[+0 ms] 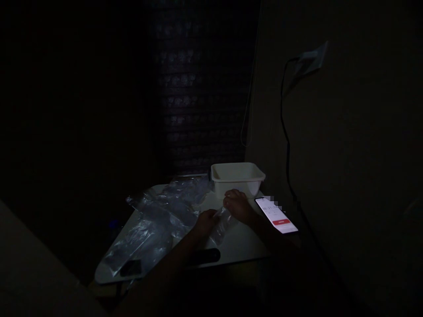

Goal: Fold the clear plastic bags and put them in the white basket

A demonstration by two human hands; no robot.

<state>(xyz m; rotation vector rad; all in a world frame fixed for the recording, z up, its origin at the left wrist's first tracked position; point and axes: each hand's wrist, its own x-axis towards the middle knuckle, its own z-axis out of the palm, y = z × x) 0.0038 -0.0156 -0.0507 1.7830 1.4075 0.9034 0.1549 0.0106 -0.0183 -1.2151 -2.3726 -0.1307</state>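
Note:
In dim light, a clear plastic bag [220, 229] hangs between my two hands over a small white table [238, 246]. My left hand [205, 221] is closed on the bag's left edge. The fingers of my right hand [237, 203] are bent round the bag's upper right part, just in front of a white plastic tub [238, 180]. More crumpled clear plastic bags [148, 237] lie spread over the left half of the table. What the held bag contains, if anything, is too dark to tell.
A lit phone [276, 215] lies at the table's right edge. Along the front edge is a dark slot [206, 256]. A black cable [287, 149] runs down the right wall from a socket [309, 59]. Behind the table hangs a dark blind [181, 101].

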